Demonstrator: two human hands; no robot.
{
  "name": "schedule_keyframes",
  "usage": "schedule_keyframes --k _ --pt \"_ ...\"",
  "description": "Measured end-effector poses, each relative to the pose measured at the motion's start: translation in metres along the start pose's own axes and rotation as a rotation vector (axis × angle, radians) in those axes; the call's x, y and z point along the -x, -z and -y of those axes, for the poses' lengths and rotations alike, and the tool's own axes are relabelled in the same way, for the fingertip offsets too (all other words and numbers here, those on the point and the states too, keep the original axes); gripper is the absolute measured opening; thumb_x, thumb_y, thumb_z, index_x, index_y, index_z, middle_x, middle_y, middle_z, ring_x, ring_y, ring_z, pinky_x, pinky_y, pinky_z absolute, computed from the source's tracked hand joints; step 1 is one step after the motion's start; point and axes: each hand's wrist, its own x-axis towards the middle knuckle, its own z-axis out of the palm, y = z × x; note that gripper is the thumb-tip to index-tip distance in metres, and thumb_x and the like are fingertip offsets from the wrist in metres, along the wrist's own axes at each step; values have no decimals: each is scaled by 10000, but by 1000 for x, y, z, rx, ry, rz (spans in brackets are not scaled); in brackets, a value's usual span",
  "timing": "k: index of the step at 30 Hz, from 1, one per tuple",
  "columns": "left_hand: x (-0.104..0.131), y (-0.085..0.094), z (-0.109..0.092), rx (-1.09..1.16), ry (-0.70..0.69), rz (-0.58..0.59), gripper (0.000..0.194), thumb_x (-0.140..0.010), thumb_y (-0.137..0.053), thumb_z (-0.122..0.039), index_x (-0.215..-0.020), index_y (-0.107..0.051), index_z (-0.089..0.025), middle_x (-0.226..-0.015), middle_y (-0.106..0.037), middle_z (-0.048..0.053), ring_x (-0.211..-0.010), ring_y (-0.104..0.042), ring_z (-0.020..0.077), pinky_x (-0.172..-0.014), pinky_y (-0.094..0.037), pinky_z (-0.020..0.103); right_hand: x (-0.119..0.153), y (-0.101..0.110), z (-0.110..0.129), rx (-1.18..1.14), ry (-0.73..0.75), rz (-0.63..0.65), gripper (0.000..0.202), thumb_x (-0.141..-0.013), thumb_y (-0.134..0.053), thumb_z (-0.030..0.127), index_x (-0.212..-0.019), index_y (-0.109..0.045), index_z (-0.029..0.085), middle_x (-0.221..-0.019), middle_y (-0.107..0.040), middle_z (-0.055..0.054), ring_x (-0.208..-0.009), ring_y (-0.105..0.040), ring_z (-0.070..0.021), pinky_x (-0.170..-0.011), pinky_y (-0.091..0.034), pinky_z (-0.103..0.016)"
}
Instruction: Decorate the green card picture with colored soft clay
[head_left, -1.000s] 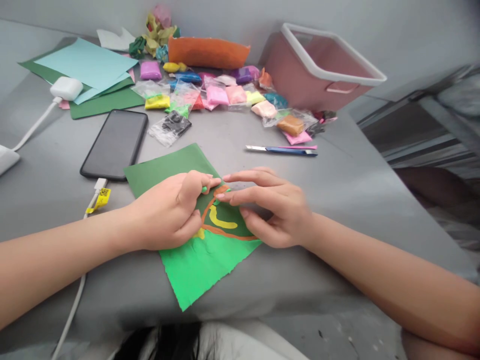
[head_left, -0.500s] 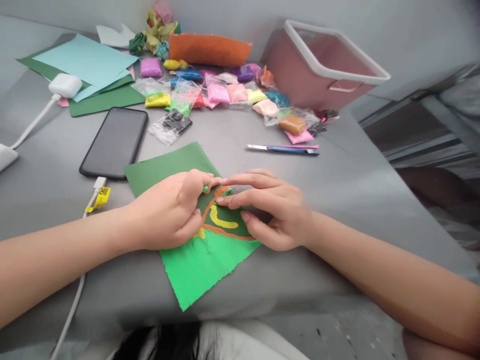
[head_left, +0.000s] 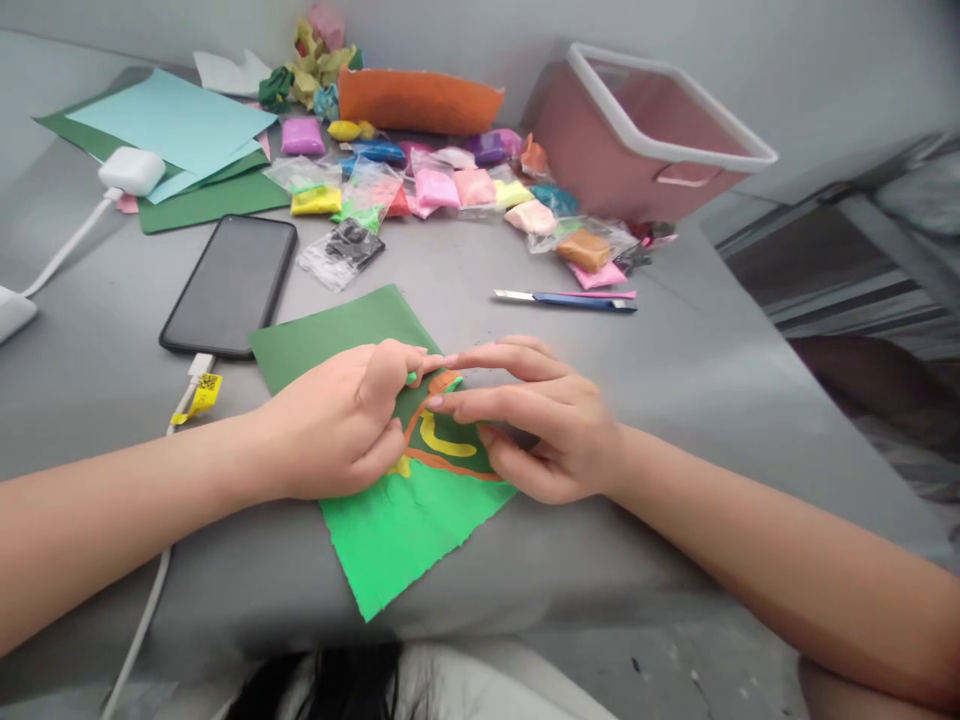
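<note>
A dark green sheet of card [head_left: 345,325] lies at an angle on the table, its near part covered with bright green clay [head_left: 420,540]. Orange clay strips [head_left: 450,464] outline a shape on it, and a curved yellow clay strip [head_left: 446,442] sits inside. My left hand [head_left: 360,420] rests on the card with its fingers curled; a small piece of green clay [head_left: 411,378] pokes out between them. Opposite it, my right hand [head_left: 532,415] has its fingers apart, the fingertips touching the card beside the orange clay and a thin green strip [head_left: 454,385]. Both index fingertips nearly meet.
A black phone [head_left: 231,285] with a white cable lies to the left. Behind are several bags of coloured clay [head_left: 436,187], paper sheets [head_left: 176,115] and a pink bin [head_left: 622,150]. A craft knife [head_left: 577,300] lies beyond my right hand, its blade exposed.
My right hand has shifted very slightly left, its middle fingertip sliding along the orange clay. My left hand stays in place.
</note>
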Motion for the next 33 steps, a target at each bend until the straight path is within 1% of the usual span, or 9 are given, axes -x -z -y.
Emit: schedule_keyframes --k 2,6,13,19,21,24,26,29,33 --pt "-1 0 0 4 1 1 314 -887 -420 -135 -1178 -311 -182 -1165 -667 186 -1145 -697 336 -871 -610 486 0 -1 0 13 9 33 373 -781 -516 73 -1107 -640 207 -972 -798 -58 -1154 -699 -273 -929 -517 -443" --pt "-1 1 -1 17 23 20 319 -892 -422 -142 -1189 -312 -183 -1228 -654 203 -1182 -681 339 -902 -602 507 0 -1 0 48 7 55 368 -780 -517 83 -1099 -647 212 -911 -789 -43 -1144 -695 -265 -971 -496 -448" --pt "1 0 -1 2 28 33 334 -905 -419 -143 -1217 -303 -180 -1302 -628 219 -1258 -645 336 -982 -581 509 -1 0 5 67 -41 17 333 -772 -537 79 -1041 -666 227 -767 -717 -23 -932 -682 -234 -939 -519 -451" --pt "1 0 -1 10 42 51 343 -917 -419 -149 -1242 -311 -163 -1321 -620 231 -1278 -632 336 -1002 -566 503 -1 3 4 -2 -69 22 334 -773 -502 78 -1000 -676 249 -789 -691 -17 -857 -685 -196 -995 -523 -457" --pt "1 1 -2 26 56 56 325 -914 -416 -145 -1217 -306 -179 -1330 -621 227 -1280 -630 330 -995 -565 502 0 9 1 -65 -112 47 340 -782 -498 78 -1006 -687 248 -863 -712 -36 -904 -693 -198 -1002 -532 -444" --pt "-2 7 -1 85 86 103 283 -898 -401 -117 -1138 -294 -222 -1334 -636 194 -1289 -627 305 -984 -562 483 6 19 -10 -177 -195 30 359 -810 -510 77 -1058 -695 258 -992 -756 -61 -1095 -673 -233 -981 -559 -425" --pt "-4 13 1 144 111 153 270 -883 -402 -106 -1083 -281 -241 -1300 -659 172 -1277 -635 289 -970 -561 466 10 24 -19 -246 -196 14 387 -817 -512 58 -1097 -690 256 -999 -782 -57 -1188 -643 -247 -978 -570 -420" --pt "-7 22 7 258 136 205 294 -865 -434 -114 -1056 -261 -256 -1219 -689 136 -1217 -661 260 -943 -564 441 16 25 -29 -301 -179 91 394 -834 -516 72 -1150 -671 247 -1066 -792 -53 -1257 -619 -247 -1006 -564 -425" --pt "-9 26 14 349 107 233 333 -848 -453 -99 -1054 -251 -264 -1205 -661 116 -1193 -648 218 -953 -554 404 16 19 -27 -369 -131 166 429 -852 -510 112 -1248 -620 233 -1201 -763 -62 -1357 -555 -236 -1076 -523 -432"
